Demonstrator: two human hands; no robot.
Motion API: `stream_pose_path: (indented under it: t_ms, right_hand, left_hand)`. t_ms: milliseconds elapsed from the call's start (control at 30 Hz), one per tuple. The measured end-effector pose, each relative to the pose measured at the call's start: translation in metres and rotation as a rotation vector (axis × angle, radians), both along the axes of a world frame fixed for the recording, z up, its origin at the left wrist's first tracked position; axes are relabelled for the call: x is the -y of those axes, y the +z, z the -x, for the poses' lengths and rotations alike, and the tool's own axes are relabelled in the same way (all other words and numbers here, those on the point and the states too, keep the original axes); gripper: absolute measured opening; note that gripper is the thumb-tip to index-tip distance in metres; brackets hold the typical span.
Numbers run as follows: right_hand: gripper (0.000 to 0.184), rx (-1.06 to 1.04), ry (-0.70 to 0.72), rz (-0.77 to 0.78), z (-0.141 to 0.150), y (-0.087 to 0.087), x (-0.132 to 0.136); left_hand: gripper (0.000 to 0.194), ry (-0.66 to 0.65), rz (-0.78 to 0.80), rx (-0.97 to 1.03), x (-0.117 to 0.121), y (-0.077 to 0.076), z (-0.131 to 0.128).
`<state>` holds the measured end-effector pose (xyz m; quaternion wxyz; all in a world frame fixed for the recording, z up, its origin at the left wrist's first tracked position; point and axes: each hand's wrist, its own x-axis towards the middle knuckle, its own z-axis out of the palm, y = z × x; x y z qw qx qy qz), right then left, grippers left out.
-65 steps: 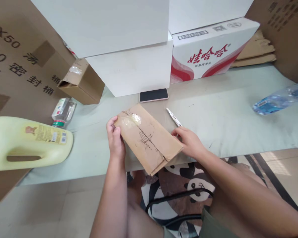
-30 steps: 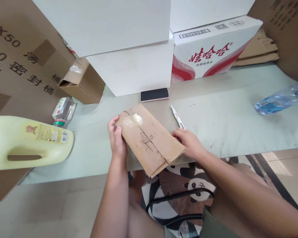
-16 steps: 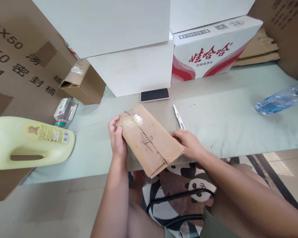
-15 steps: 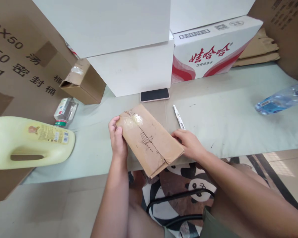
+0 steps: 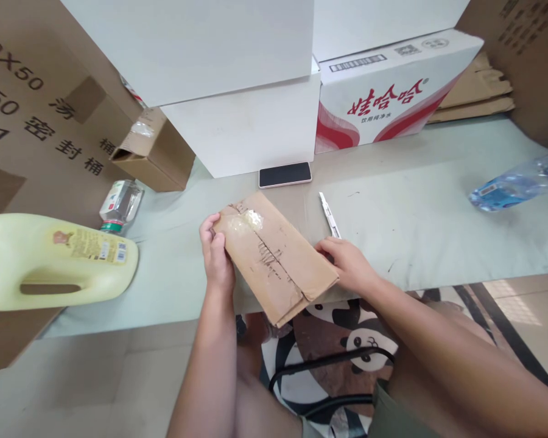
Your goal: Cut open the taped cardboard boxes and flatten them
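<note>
A brown cardboard box [image 5: 274,255] is held tilted at the table's front edge, its upper face crossed by a seam with shiny tape near the far end. My left hand [image 5: 217,249] grips its left far corner, fingertips curled over the edge. On the right side, my right hand [image 5: 347,263] holds the box near its front corner, with part of the fingers hidden behind it. A white box cutter [image 5: 329,215] lies on the table just beyond my right hand. Behind the box rests a phone [image 5: 285,174] with a dark screen.
Large white cartons [image 5: 251,131] stand at the back, beside a red-and-white water carton [image 5: 383,97]. To the left are a small cardboard box [image 5: 159,155], a clear bottle [image 5: 121,204] and a yellow jug [image 5: 91,261]. A plastic water bottle [image 5: 514,185] lies at the right.
</note>
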<state>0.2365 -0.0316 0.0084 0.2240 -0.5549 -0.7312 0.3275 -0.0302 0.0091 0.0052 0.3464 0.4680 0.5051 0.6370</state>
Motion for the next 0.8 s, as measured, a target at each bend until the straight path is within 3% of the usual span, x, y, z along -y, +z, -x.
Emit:
stream_pose_path:
  t_ms: [200, 267, 367, 433, 567, 700, 800]
  right_hand:
    - [0.015, -0.020, -0.001, -0.030, 0.000, -0.001, 0.002]
    - [0.017, -0.006, -0.059, -0.086, 0.000, -0.002, 0.003]
    - [0.019, 0.154, -0.275, -0.202, -0.005, -0.008, -0.001]
    - [0.029, 0.307, -0.359, -0.242, -0.010, -0.014, -0.005]
    - [0.037, 0.441, -0.293, -0.172, -0.017, -0.021, -0.013]
    - [0.041, 0.313, -0.313, -0.074, -0.016, -0.016, -0.014]
    - [0.039, 0.060, -0.339, -0.029, -0.013, -0.010, -0.013]
  left_hand:
    - [0.044, -0.007, 0.007, -0.015, 0.000, 0.000, 0.000]
    - [0.044, -0.009, 0.005, -0.019, 0.000, -0.001, 0.001]
    - [0.046, -0.024, 0.000, -0.032, 0.000, -0.001, 0.001]
    - [0.047, -0.035, 0.001, -0.030, 0.001, -0.001, 0.002]
    - [0.051, -0.029, 0.008, -0.008, 0.001, 0.000, 0.001]
    - [0.052, -0.026, 0.014, 0.013, 0.001, 0.000, 0.000]
    - [0.051, -0.033, 0.024, -0.006, 0.002, -0.001, 0.001]
